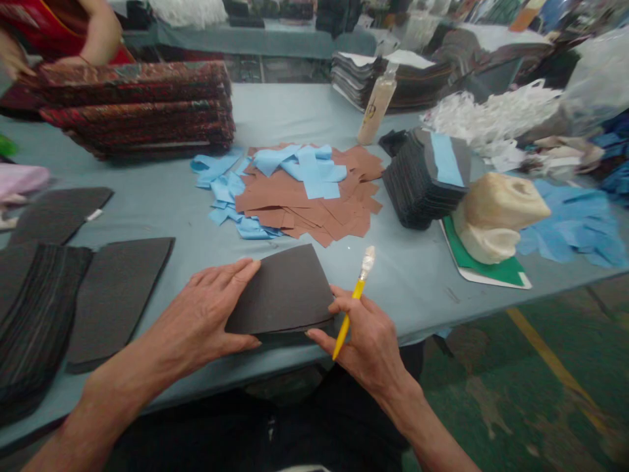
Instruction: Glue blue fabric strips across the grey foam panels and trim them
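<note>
A dark grey fabric panel [285, 288] lies folded at the table's front edge, between my two hands. My left hand [216, 301] grips its left side, thumb at the near edge and fingers on top. At the right end, my right hand [366, 331] pinches the panel's corner. A yellow-handled brush [358, 288] is also held in that hand, its whitish bristles pointing up and away. Beyond the panel lies a loose pile of brown pieces [304, 203] with light blue strips [314, 164] on top and to the left.
Stacks of dark panels [44, 308] stand at left, another dark stack [425, 177] at right. A cut-open plastic jug [501, 210] sits on a green pad [501, 265]. Behind are a bottle [377, 105], patterned red bundles [142, 108] and a co-worker's arm [103, 33].
</note>
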Motion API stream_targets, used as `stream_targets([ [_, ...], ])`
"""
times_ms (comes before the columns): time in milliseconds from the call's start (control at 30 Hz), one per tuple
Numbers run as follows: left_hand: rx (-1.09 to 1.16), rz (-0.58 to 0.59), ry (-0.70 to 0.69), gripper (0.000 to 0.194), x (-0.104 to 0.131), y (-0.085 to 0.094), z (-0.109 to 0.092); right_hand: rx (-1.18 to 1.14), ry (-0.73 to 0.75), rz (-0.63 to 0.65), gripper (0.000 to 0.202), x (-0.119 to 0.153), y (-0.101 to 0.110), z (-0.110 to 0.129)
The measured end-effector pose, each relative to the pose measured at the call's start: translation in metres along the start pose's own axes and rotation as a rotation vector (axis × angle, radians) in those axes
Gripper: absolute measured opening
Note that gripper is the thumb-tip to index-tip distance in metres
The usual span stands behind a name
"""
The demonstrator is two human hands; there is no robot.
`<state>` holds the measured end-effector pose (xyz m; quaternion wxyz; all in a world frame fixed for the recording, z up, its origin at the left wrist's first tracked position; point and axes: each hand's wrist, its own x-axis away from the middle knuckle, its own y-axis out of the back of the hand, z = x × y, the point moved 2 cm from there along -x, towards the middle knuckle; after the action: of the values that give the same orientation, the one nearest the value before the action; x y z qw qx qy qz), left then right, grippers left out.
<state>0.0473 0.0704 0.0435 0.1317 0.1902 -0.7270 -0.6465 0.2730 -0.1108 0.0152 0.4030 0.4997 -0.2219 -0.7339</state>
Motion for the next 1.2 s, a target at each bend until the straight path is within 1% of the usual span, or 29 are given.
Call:
stream_targets([
  [100, -0.013, 0.094, 0.031, 0.107, -0.004, 0.007, -0.005, 0.061, 0.039, 0.037, 0.03, -0.005, 0.006, 0.001],
  [267, -0.053, 0.181, 0.077, 0.11, -0.01, 0.013, -0.01, 0.174, 0.182, 0.188, 0.035, -0.02, 0.017, 0.001],
  [367, -0.051, 0.252, 0.104, 0.113, -0.014, 0.019, -0.014, 0.22, 0.26, 0.225, 0.037, -0.027, 0.021, 0.001],
  [467, -0.033, 0.313, 0.145, 0.114, -0.017, 0.024, -0.018, 0.248, 0.318, 0.248, 0.033, -0.029, 0.021, 0.001],
  [567, -0.013, 0.327, 0.16, 0.113, -0.018, 0.025, -0.019, 0.261, 0.362, 0.261, 0.028, -0.03, 0.019, 0.001],
  [667, 0.014, 0.31, 0.147, 0.112, -0.018, 0.023, -0.019, 0.276, 0.399, 0.274, 0.023, -0.031, 0.017, 0.001],
  [733, 0.036, 0.303, 0.148, 0.112, -0.018, 0.022, -0.02, 0.282, 0.418, 0.281, 0.023, -0.031, 0.017, 0.0],
  [833, 0.064, 0.33, 0.181, 0.114, -0.017, 0.023, -0.023, 0.273, 0.436, 0.267, 0.032, -0.033, 0.021, -0.001],
  [900, 0.077, 0.354, 0.199, 0.114, -0.018, 0.025, -0.026, 0.273, 0.432, 0.231, 0.036, -0.036, 0.027, -0.002],
  [967, 0.086, 0.36, 0.201, 0.113, -0.019, 0.028, -0.028, 0.26, 0.404, 0.172, 0.031, -0.041, 0.034, -0.001],
  [1033, 0.092, 0.355, 0.193, 0.112, -0.02, 0.03, -0.029, 0.197, 0.361, 0.1, 0.02, -0.046, 0.038, 0.002],
  [1067, 0.094, 0.355, 0.19, 0.112, -0.02, 0.03, -0.029, 0.15, 0.338, 0.07, 0.017, -0.049, 0.037, 0.006],
  [1133, 0.1, 0.355, 0.185, 0.11, -0.02, 0.03, -0.029, 0.055, 0.304, 0.037, 0.017, -0.055, 0.031, 0.014],
  [1200, 0.109, 0.353, 0.182, 0.109, -0.019, 0.029, -0.029, -0.017, 0.292, 0.057, 0.018, -0.06, 0.018, 0.023],
])
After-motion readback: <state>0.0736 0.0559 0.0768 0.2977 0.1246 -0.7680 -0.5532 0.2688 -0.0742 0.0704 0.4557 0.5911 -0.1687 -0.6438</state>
